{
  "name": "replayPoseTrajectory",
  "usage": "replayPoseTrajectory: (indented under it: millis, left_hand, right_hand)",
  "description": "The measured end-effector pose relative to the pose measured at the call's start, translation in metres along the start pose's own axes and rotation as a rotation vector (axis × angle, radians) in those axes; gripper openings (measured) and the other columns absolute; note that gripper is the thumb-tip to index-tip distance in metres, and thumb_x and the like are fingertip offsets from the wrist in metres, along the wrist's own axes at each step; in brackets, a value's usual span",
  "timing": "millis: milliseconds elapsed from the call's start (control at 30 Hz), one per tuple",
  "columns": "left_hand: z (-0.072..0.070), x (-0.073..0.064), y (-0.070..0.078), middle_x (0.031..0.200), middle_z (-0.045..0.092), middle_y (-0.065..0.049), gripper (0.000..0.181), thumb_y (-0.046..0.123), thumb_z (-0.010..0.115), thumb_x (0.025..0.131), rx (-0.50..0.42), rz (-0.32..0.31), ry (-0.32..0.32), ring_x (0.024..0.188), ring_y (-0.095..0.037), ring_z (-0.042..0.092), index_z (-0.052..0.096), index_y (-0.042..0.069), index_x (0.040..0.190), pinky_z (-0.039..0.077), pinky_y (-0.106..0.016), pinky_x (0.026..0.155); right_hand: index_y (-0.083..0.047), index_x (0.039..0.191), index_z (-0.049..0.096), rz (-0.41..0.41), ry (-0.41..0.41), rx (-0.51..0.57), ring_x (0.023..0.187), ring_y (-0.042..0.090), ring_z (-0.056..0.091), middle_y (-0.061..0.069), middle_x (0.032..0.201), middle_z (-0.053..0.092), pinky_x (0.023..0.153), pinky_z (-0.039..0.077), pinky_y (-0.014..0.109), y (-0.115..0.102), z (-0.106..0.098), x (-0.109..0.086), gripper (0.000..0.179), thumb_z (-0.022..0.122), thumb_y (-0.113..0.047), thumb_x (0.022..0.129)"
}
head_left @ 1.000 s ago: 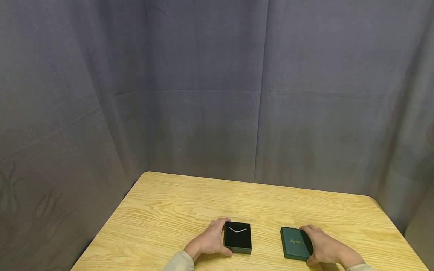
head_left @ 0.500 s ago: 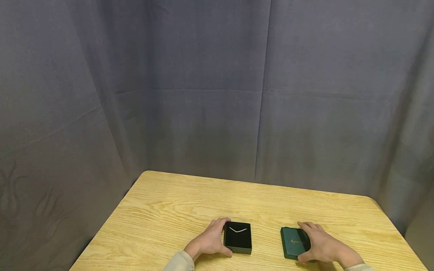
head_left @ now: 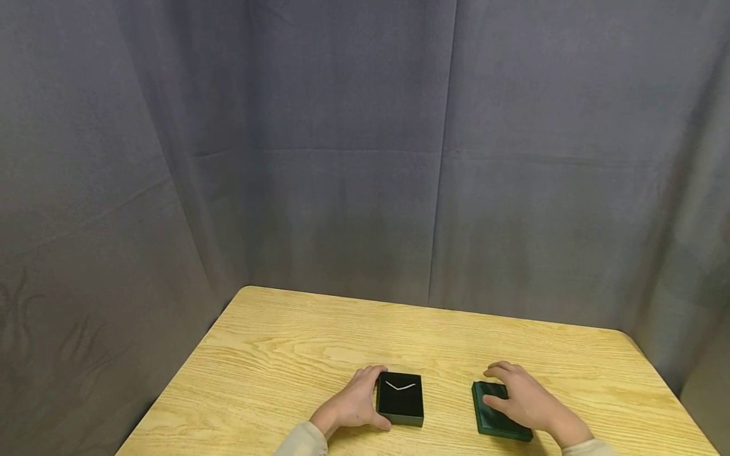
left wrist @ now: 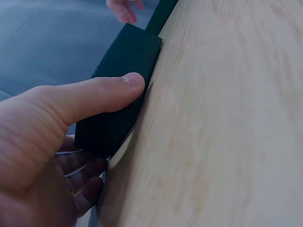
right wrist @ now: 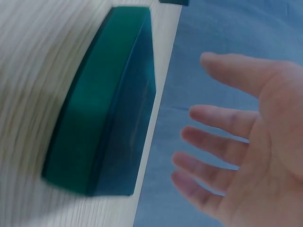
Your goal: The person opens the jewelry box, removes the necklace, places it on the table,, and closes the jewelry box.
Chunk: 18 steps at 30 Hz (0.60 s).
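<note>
Grip, left hand [head_left: 355,400]: closed about the black-lined box [head_left: 406,421] from its left side, thumb laid along the near wall, fingertips at the far left corner. Grip, right hand [head_left: 527,398]: fingers apart, nothing held.

Positions, taken from the black-lined box: box flat on the table [head_left: 319,348]; green lid [head_left: 495,422] (identity judged) flat to its right, bare wood between them; silver chain [head_left: 398,389] inside it, a shallow V toward the far edge of the lining. Right hand is to the right of the box, above the lid.

Possible faults (judgement):
1. Lid nudged or skidded instead of picked up. Cause: low profile, and right fingers over its top rather than round its sides.
2. Chain pulled out of its V. Cause: a jerk or tilt from the left hand. How the chain is fastened: cannot tell.
3. Anything fitted over the box catching on skin or seating crooked. Cause: left thumb and fingertips lying against the walls.

Grip detail: left spans roughly the box's near-to-far depth; its lower fingers bend loosely, contact unclear in the left wrist view. Right spread wide; a gap separates it from the lid in the right wrist view.
</note>
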<state>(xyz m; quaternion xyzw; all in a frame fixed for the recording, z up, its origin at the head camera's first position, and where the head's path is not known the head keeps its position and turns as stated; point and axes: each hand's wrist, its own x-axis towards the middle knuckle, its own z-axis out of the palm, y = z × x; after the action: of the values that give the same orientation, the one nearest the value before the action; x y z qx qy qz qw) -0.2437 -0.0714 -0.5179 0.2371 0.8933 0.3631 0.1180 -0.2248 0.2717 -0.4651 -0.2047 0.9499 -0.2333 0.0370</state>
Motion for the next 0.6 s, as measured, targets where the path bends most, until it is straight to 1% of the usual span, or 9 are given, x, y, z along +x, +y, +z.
replayPoseTrajectory:
  millis: [167, 300, 433, 600]
  left_hand:
    - [0.001, 0.0, 0.002, 0.139, 0.039, -0.004, 0.099, 0.032, 0.089, 0.063, 0.003, -0.007, 0.005, 0.126, -0.025, 0.035, 0.034, 0.009, 0.142, 0.037, -0.046, 0.1]
    - [0.001, 0.0, 0.001, 0.14, 0.039, -0.004, 0.099, 0.032, 0.089, 0.063, 0.002, -0.007, 0.006, 0.127, -0.026, 0.035, 0.034, 0.009, 0.142, 0.037, -0.047, 0.1]
    - [0.002, 0.001, 0.0, 0.14, 0.039, -0.005, 0.1, 0.032, 0.089, 0.063, 0.011, -0.004, 0.01, 0.128, -0.026, 0.034, 0.034, 0.008, 0.142, 0.036, -0.046, 0.101]
    - [0.002, 0.002, -0.001, 0.139, 0.039, -0.006, 0.1, 0.033, 0.089, 0.062, 0.02, 0.0, 0.012, 0.128, -0.026, 0.034, 0.034, 0.007, 0.142, 0.036, -0.046, 0.101]
  right_hand:
    - [0.0, 0.117, 0.061, -0.072, 0.045, -0.029, 0.111, 0.038, 0.053, 0.013, 0.12, 0.056, 0.088, 0.045, 0.052, -0.013, 0.005, 0.007, 0.038, 0.07, -0.021, 0.086]
    - [-0.001, 0.113, 0.063, -0.134, 0.043, -0.048, 0.104, 0.032, 0.058, 0.007, 0.113, 0.059, 0.084, 0.048, 0.047, -0.021, 0.009, 0.013, 0.031, 0.07, -0.014, 0.086]
    - [-0.001, 0.111, 0.064, -0.171, 0.033, -0.041, 0.099, 0.03, 0.06, 0.006, 0.108, 0.061, 0.081, 0.05, 0.044, -0.028, 0.013, 0.017, 0.027, 0.069, -0.011, 0.086]
    - [0.0, 0.109, 0.065, -0.211, 0.058, -0.047, 0.093, 0.027, 0.062, 0.007, 0.104, 0.063, 0.076, 0.051, 0.038, -0.035, 0.02, 0.022, 0.025, 0.068, -0.012, 0.087]
